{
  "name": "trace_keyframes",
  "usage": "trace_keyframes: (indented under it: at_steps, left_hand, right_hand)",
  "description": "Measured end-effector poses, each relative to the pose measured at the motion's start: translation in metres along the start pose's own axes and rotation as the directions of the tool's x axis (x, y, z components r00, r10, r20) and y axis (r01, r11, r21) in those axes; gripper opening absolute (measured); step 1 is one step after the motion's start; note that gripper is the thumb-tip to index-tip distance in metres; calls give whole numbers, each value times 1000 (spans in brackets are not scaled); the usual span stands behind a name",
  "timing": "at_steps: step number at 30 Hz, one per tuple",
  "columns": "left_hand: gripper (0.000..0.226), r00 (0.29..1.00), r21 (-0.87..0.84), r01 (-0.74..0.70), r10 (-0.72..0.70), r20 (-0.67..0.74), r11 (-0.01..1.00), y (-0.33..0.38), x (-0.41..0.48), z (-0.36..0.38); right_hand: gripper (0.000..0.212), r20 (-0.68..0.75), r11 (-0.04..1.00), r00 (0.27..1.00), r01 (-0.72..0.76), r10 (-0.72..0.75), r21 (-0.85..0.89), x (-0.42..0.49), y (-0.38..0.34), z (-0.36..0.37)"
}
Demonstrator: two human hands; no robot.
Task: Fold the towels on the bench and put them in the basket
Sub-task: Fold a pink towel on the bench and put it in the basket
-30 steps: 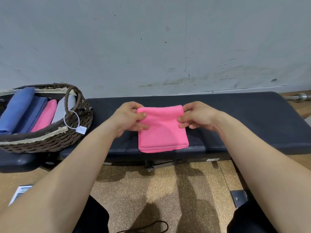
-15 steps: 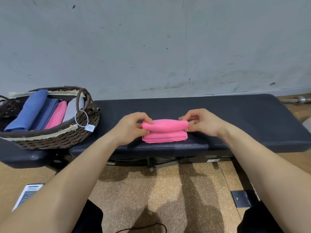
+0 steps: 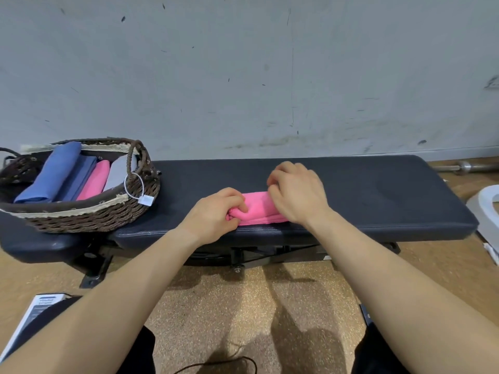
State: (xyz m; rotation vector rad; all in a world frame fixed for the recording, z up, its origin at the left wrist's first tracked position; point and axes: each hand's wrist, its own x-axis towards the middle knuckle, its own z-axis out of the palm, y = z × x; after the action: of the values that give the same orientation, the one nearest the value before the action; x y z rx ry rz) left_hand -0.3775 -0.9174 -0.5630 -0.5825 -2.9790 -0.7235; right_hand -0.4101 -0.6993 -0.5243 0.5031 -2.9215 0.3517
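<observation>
A pink towel (image 3: 258,209), folded into a small thick bundle, lies near the front edge of the dark padded bench (image 3: 378,195). My left hand (image 3: 213,215) grips the towel's left end with curled fingers. My right hand (image 3: 295,194) lies over its right end with the fingers curled down onto the cloth, hiding that part. A brown woven basket (image 3: 89,220) stands on the bench's left end and holds folded towels: two blue (image 3: 58,175), one pink (image 3: 94,180), one grey (image 3: 117,174).
A grey scuffed wall rises just behind the bench. A white tag (image 3: 145,200) hangs from the basket's handle. A metal bar (image 3: 464,167) lies on the floor at the far right, with a white object (image 3: 486,211) nearer. A printed sheet (image 3: 37,310) lies on the speckled floor at lower left.
The towel went from a flat square to a folded-over bundle. My right hand has moved from its right edge onto its top, and my left hand has closed tighter on the left end.
</observation>
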Motion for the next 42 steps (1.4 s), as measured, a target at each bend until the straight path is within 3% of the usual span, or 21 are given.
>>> trace_keyframes:
  at_steps: [2,7,11,13,16,20,24,27,31,37,42]
  left_hand:
    - [18,1000,-7,3,-3,14,1000,-1,-1,1]
    - [25,999,-124,13,-9,35,992,-15,-3,1]
    - [20,996,-233,84,-79,33,969,-18,-5,-5]
    - [6,989,-183,140,-145,-18,973,-10,0,-10]
    - [30,962,-8,224,-222,-161,975,14,16,-12]
    - [23,907,59,270,-233,-352,961,46,53,-4]
    - [38,906,104,399,-375,-195,911,30,74,17]
    - [49,889,143,457,-454,-55,878,13,69,38]
    - [51,892,186,453,-443,-95,872,16,64,47]
    - [50,885,249,462,-461,-67,851,23,60,43]
    - [50,871,231,492,-478,-117,839,22,59,45]
  right_hand:
    - [43,12,997,997,70,-70,-15,2,-11,8]
    - [54,280,993,956,104,-87,-48,-1,1,41]
    - [55,286,995,955,95,-85,-21,-5,7,50]
    - [55,292,997,954,81,-71,-20,-6,6,51]
    - [56,293,997,954,72,-61,-29,-7,4,54]
    - [56,276,996,959,82,-71,-29,-7,2,56]
    - [58,255,996,964,83,-75,-23,-11,4,57]
    - [58,277,996,958,50,-69,75,-10,8,54]
    - [53,320,992,947,-43,3,120,0,7,40]
    - [45,75,973,984,-171,161,156,35,-20,30]
    - [48,159,955,952,-279,262,97,35,-14,60]
